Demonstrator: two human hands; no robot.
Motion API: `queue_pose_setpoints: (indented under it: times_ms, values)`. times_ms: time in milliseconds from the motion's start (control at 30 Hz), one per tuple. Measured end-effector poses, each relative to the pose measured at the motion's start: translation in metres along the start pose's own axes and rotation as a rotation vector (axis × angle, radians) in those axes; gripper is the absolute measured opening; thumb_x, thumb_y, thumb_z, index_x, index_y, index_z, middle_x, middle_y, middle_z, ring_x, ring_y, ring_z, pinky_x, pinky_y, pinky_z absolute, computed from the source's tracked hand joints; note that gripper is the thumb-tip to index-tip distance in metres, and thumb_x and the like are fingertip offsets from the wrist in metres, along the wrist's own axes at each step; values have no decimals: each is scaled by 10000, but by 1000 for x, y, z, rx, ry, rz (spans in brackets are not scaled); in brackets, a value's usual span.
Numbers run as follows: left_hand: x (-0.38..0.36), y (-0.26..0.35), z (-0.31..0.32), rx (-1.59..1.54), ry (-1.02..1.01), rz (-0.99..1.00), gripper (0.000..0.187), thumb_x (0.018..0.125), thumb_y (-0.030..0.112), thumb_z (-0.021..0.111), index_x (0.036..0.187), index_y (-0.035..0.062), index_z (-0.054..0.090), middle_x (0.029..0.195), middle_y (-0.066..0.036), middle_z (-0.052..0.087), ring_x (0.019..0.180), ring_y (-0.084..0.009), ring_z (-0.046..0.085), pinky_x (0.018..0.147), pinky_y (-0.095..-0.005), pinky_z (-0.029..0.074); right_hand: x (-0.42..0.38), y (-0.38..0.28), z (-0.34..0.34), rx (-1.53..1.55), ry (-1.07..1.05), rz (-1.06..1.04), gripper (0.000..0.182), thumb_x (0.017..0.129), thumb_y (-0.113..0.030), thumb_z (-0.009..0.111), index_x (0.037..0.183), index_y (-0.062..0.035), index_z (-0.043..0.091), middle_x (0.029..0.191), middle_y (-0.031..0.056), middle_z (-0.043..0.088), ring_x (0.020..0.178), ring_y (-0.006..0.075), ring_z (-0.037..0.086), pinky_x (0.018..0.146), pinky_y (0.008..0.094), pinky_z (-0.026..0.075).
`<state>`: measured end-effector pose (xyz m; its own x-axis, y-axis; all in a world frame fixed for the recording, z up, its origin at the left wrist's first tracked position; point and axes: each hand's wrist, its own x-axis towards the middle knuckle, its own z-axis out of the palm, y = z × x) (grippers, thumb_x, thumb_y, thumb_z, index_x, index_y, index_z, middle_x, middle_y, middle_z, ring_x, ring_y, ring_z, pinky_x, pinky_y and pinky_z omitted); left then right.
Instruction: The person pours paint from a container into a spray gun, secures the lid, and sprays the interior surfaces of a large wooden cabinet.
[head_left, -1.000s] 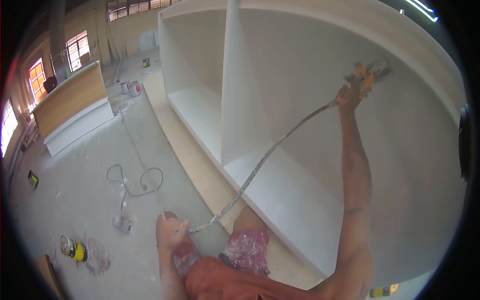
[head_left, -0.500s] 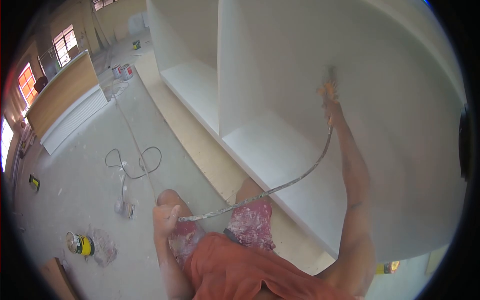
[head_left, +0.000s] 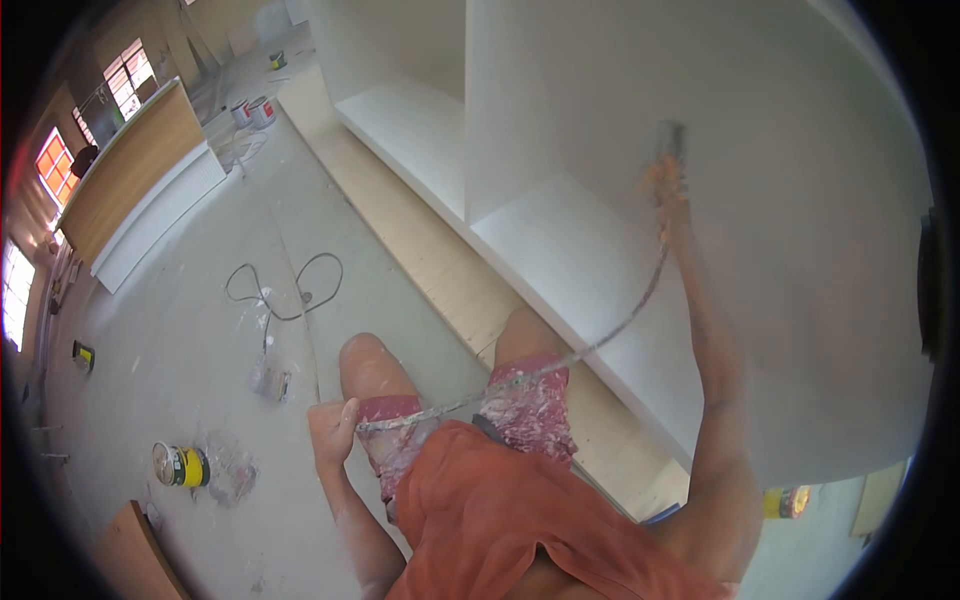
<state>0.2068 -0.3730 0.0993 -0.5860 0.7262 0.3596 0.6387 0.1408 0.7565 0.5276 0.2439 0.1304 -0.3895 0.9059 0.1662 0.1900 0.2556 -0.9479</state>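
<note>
My right hand (head_left: pixel 674 208) is raised inside a white cabinet (head_left: pixel 560 225), closed around a spray gun (head_left: pixel 670 145) that is smeared by motion. From the gun's lower end a paint-spattered hose (head_left: pixel 520 378) sags across my thighs to the left. My left hand (head_left: pixel 334 430) grips this hose beside my left knee, thumb up. Haze softens the cabinet's right-hand panel around the gun. How the fingers sit on the trigger is too blurred to see.
A yellow-labelled can (head_left: pixel 182 465) stands on the floor at left. A looped thin cable (head_left: pixel 285 290) lies ahead of my knees. Paint cans (head_left: pixel 262 112) stand farther off, near a curved wood-fronted counter (head_left: pixel 150 170). A pale board (head_left: pixel 400 220) runs along the cabinet's base.
The camera view has shifted, so the floor and cabinet appear displaced. My right hand and the spray gun sit slightly farther right in view. Both hands keep their hold.
</note>
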Motion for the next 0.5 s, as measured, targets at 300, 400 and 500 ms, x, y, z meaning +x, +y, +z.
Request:
queue_pose_setpoints:
  times_ms: [300, 400, 500]
  values:
    - [-2, -15, -11, 163, -274, -282, 463, 906, 285, 655, 608, -50, 537, 508, -166, 437, 424, -249, 421, 475, -404, 321, -84, -103, 13, 824, 556, 9, 346, 1028, -282, 533, 1333, -120, 505, 842, -46, 540, 592, 37, 465, 443, 194, 395]
    - [0, -39, -22, 251, -236, -280, 473, 905, 296, 656, 616, -57, 533, 502, -170, 417, 424, -220, 408, 477, -406, 320, -118, -80, -2, 609, 317, -119, 294, 1023, -338, 542, 1230, -131, 536, 758, -39, 515, 501, 37, 419, 391, 196, 346]
    - [6, -68, -38, 236, -148, -276, 489, 911, 295, 655, 601, -57, 513, 491, -154, 404, 434, -176, 383, 474, -394, 309, -185, -98, 18, 400, 325, -63, 357, 1014, -359, 553, 1255, -97, 521, 703, -36, 491, 404, 39, 344, 344, 193, 286]
